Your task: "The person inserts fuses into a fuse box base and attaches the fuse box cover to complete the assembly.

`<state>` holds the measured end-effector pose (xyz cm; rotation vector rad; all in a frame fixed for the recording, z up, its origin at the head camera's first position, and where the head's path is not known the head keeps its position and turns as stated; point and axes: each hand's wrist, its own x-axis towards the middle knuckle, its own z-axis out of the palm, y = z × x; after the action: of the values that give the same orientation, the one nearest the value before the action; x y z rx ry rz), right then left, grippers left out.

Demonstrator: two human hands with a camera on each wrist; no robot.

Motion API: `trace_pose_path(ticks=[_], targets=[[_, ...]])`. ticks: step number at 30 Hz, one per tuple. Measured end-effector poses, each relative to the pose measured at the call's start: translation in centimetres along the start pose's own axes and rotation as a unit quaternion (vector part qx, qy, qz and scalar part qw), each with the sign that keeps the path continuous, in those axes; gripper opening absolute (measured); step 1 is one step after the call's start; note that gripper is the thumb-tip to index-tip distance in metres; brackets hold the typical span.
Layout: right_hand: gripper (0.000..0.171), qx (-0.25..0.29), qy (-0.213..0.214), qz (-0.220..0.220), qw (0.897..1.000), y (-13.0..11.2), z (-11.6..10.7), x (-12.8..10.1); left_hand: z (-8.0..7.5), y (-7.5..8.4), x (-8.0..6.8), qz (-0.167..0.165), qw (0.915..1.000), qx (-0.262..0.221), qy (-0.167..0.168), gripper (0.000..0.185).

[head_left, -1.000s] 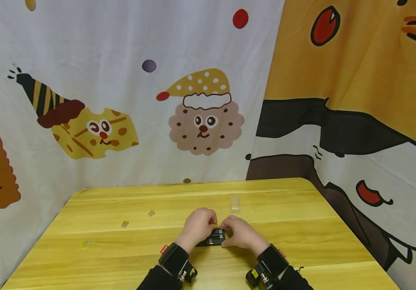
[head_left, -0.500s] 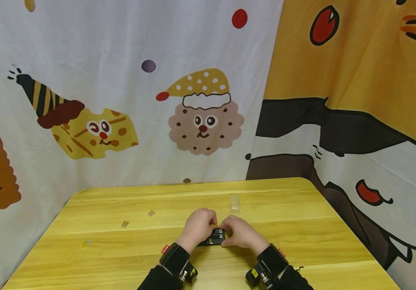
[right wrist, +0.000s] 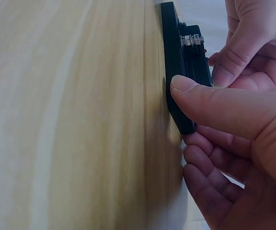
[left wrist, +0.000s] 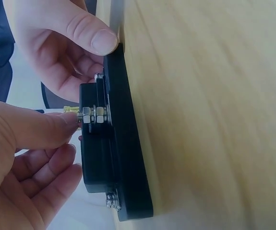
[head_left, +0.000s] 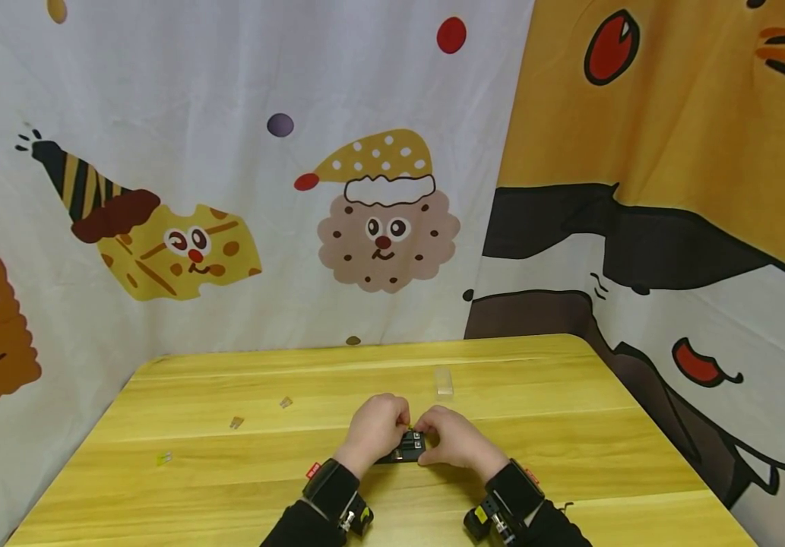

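A black fuse block (head_left: 403,455) with bolt-and-nut terminals lies on the table between the two hands. In the left wrist view a small translucent yellow blade fuse (left wrist: 71,110) shows at the top of the block (left wrist: 97,165), pinched by the left hand (head_left: 375,427). Thumb and fingers cover most of that fuse. The right hand (head_left: 459,441) grips the block's right end, its thumb along the near edge of the base and its fingers on the far side, as the right wrist view shows.
On the wooden table (head_left: 570,425), two small tan blade fuses (head_left: 236,422) and a yellow-green one (head_left: 163,458) lie to the left. A clear plastic cover (head_left: 444,382) lies beyond the hands. A cartoon-printed curtain (head_left: 228,152) hangs behind the table.
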<state>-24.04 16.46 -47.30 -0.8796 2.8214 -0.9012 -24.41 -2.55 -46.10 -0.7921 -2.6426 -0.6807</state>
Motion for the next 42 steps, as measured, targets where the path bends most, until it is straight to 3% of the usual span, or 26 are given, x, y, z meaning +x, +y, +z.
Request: trace_pose_path(ticks=[7,28,42], targets=[[0.040,0.000,-0.002,0.005,1.000,-0.03,0.02,0.05,0.19,-0.17,0.00,-0.008,0.9999,-0.002,-0.013,0.025],[0.041,0.012,-0.011,0.021,1.000,-0.19,0.09,0.19,0.56,-0.13,-0.30,-0.008,0.9999,0.009,0.004,0.028],[0.042,0.006,-0.009,0.020,1.000,0.12,0.29,0.21,0.49,0.23,-0.24,-0.010,0.9996,0.027,-0.003,0.028]])
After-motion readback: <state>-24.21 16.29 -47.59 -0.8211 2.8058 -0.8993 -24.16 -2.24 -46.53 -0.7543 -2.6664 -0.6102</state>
